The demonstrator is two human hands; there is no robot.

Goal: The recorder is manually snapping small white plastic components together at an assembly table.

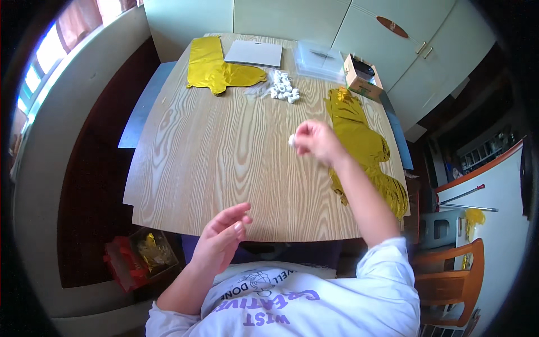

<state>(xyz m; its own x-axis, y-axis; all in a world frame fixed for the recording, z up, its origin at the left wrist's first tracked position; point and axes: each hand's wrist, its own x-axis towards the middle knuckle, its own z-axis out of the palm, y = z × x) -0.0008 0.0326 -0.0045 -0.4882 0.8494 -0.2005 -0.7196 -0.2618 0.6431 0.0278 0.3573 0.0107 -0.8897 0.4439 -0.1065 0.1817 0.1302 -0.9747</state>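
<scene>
Pinching a small white piece [291, 140] in its fingertips, the right hand [315, 140] hovers above the wooden desk [224, 163], near a pile of white pieces [284, 88] (2 gold foil balloons flank it). The left hand [223, 236] hangs open, empty, at the desk's near edge.

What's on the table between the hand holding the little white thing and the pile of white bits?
Nothing. In the head view, only bare wooden table lies between the right hand, pinching a small white piece, and the pile of white pieces.
</scene>
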